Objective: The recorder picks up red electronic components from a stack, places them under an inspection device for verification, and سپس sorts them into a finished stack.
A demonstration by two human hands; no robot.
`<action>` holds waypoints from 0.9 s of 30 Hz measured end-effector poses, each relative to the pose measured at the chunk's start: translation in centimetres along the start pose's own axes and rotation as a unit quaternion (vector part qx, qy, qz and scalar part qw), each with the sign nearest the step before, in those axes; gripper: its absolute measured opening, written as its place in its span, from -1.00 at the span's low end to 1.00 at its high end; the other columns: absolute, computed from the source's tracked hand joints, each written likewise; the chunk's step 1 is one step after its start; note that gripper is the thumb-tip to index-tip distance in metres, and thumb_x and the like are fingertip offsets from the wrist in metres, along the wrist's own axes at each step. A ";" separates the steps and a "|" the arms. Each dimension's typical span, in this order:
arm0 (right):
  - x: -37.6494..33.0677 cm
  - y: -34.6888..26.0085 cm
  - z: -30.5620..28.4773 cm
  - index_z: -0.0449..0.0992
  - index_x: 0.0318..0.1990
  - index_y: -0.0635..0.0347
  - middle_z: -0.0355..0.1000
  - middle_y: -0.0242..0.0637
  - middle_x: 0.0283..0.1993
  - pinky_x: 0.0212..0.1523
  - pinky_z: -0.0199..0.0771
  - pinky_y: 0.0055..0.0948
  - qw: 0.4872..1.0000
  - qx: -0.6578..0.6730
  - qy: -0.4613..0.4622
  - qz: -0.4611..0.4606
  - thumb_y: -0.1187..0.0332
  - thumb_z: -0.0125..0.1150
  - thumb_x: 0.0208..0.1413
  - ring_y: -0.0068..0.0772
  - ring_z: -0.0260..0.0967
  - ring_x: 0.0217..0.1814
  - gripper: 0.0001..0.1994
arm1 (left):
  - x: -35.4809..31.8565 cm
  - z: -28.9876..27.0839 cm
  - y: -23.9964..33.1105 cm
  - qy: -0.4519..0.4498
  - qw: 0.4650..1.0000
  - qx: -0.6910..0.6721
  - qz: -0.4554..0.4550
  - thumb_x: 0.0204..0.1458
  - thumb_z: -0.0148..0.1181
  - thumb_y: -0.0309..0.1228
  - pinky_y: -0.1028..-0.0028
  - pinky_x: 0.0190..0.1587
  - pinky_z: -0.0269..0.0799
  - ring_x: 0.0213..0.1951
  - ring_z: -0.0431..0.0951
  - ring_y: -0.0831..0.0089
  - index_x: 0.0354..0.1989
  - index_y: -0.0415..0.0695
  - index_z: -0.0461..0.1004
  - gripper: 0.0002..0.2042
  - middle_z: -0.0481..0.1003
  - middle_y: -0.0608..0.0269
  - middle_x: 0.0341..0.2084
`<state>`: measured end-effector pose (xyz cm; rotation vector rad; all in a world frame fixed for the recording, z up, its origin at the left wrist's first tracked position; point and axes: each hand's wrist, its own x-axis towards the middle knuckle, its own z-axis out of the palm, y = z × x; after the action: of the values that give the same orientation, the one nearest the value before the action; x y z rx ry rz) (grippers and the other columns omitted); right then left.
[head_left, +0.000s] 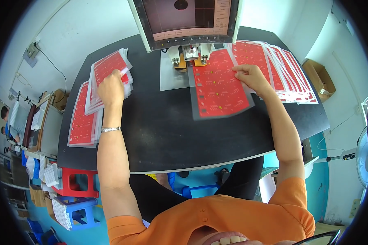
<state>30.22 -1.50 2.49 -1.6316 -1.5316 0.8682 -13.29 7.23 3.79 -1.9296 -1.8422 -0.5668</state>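
My left hand (pixel 110 87) rests on a stack of red printed sheets (pixel 106 67) at the left of the black table (pixel 167 134), fingers pinching the top sheet's edge. My right hand (pixel 249 75) grips the right edge of one red sheet (pixel 218 87) lying on a clear backing under the head of a small press machine (pixel 190 53). A fanned pile of red sheets (pixel 282 69) lies just right of that hand.
A second stack of red sheets (pixel 82 118) lies at the table's left edge. A monitor (pixel 188 18) stands above the machine. Red and blue stools (pixel 75 192) sit at lower left, a cardboard box (pixel 319 77) and a fan (pixel 366 157) at right.
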 end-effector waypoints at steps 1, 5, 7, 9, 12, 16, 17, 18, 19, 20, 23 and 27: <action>0.5 0.2 0.8 0.59 0.03 0.30 0.49 -0.37 -0.42 -0.53 0.29 -0.65 0.997 -0.022 0.062 -0.027 0.40 0.25 0.18 -0.70 0.32 -0.50 -0.71 | -0.1 -0.6 0.6 0.033 0.999 -0.028 -0.019 0.21 0.09 -0.26 0.07 -0.35 0.53 -0.35 0.64 0.01 -0.33 -0.03 0.57 -0.82 0.61 0.04 -0.46; 1.2 -1.4 2.4 0.58 0.03 0.27 0.52 -0.30 -0.44 -0.54 0.42 -0.53 0.989 -0.043 0.139 -0.035 0.39 0.24 0.16 -0.58 0.39 -0.57 -0.70 | -0.9 -1.2 2.1 0.072 0.993 -0.059 0.068 0.13 0.21 -0.18 0.10 -0.42 0.49 -0.42 0.63 0.03 -0.37 -0.03 0.57 -0.80 0.61 0.12 -0.49; 1.6 -1.1 2.5 0.59 0.01 0.29 0.53 -0.27 -0.47 -0.56 0.43 -0.50 0.987 -0.041 0.151 -0.046 0.41 0.22 0.16 -0.53 0.42 -0.63 -0.72 | -1.6 -1.5 4.0 0.028 0.994 -0.046 0.092 0.09 0.26 -0.16 0.12 -0.43 0.49 -0.43 0.63 0.03 -0.42 -0.06 0.54 -0.77 0.59 0.09 -0.52; 1.8 -1.1 2.4 0.59 0.01 0.28 0.55 -0.23 -0.43 -0.53 0.48 -0.48 0.987 -0.061 0.143 -0.036 0.40 0.21 0.16 -0.49 0.45 -0.62 -0.72 | -2.2 -1.5 5.2 0.008 0.991 -0.047 0.125 0.06 0.29 -0.17 0.14 -0.44 0.49 -0.44 0.62 0.04 -0.45 -0.10 0.51 -0.74 0.58 0.06 -0.55; 2.1 -0.9 2.7 0.59 0.05 0.19 0.52 -0.26 -0.42 -0.55 0.45 -0.52 0.988 -0.062 0.139 -0.021 0.33 0.27 0.17 -0.55 0.40 -0.60 -0.69 | -3.4 -2.0 6.4 0.035 0.981 -0.056 0.184 0.05 0.29 -0.22 0.24 -0.46 0.53 -0.47 0.65 0.15 -0.49 -0.14 0.55 -0.76 0.59 0.12 -0.57; 2.6 0.0 2.7 0.59 0.04 0.17 0.54 -0.24 -0.39 -0.55 0.45 -0.51 0.986 -0.066 0.152 -0.031 0.32 0.26 0.18 -0.56 0.41 -0.58 -0.70 | -3.9 -2.3 7.1 0.037 0.975 -0.062 0.210 0.04 0.30 -0.25 0.26 -0.45 0.53 -0.47 0.65 0.17 -0.46 -0.16 0.55 -0.77 0.59 0.13 -0.55; 2.9 0.8 2.6 0.58 0.06 0.20 0.53 -0.25 -0.39 -0.55 0.45 -0.52 0.979 -0.079 0.175 -0.066 0.31 0.25 0.19 -0.56 0.41 -0.57 -0.69 | -3.9 -2.5 7.3 0.027 0.976 -0.061 0.206 0.04 0.30 -0.26 0.27 -0.45 0.53 -0.47 0.65 0.17 -0.45 -0.16 0.55 -0.79 0.60 0.15 -0.54; 2.9 0.4 2.8 0.56 0.07 0.22 0.52 -0.26 -0.39 -0.56 0.45 -0.52 0.972 -0.090 0.194 -0.101 0.31 0.24 0.21 -0.57 0.41 -0.57 -0.68 | -3.9 -2.6 7.2 0.015 0.978 -0.057 0.200 0.04 0.30 -0.28 0.28 -0.44 0.53 -0.47 0.65 0.18 -0.44 -0.15 0.55 -0.81 0.60 0.16 -0.53; 2.7 0.1 2.7 0.56 0.07 0.22 0.52 -0.26 -0.39 -0.56 0.45 -0.52 0.972 -0.089 0.193 -0.102 0.31 0.24 0.21 -0.57 0.41 -0.57 -0.68 | -3.9 -2.5 7.1 0.016 0.978 -0.055 0.199 0.04 0.30 -0.28 0.28 -0.44 0.53 -0.47 0.65 0.18 -0.44 -0.15 0.55 -0.81 0.60 0.16 -0.53; 2.2 -0.2 2.3 0.56 0.06 0.26 0.52 -0.24 -0.41 -0.54 0.45 -0.52 0.982 -0.048 0.168 -0.073 0.31 0.21 0.21 -0.55 0.42 -0.58 -0.68 | -3.9 -2.2 7.0 0.018 0.979 -0.063 0.191 0.05 0.29 -0.31 0.29 -0.43 0.53 -0.46 0.65 0.19 -0.43 -0.16 0.56 -0.83 0.60 0.17 -0.52; 1.1 -0.8 1.9 0.53 0.08 0.29 0.47 -0.32 -0.47 -0.57 0.38 -0.59 0.993 0.025 0.117 -0.027 0.32 0.19 0.24 -0.61 0.36 -0.61 -0.67 | -3.7 -1.6 6.6 0.024 0.977 -0.087 0.192 0.06 0.27 -0.37 0.29 -0.39 0.55 -0.39 0.65 0.22 -0.38 -0.16 0.58 -0.88 0.60 0.18 -0.45; -0.8 -2.6 1.8 0.52 0.10 0.27 0.38 -0.47 -0.55 -0.64 0.24 -0.69 0.996 0.086 0.032 0.013 0.36 0.23 0.23 -0.74 0.23 -0.63 -0.68 | -4.1 -0.9 6.6 0.034 0.965 -0.124 0.228 0.12 0.17 -0.43 0.25 -0.23 0.56 -0.23 0.61 0.20 -0.22 -0.16 0.60 -0.86 0.61 0.21 -0.27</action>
<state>27.26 -2.16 3.78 -1.5425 -1.3554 0.9253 -6.93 3.07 2.22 -2.3655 -1.2634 -0.7202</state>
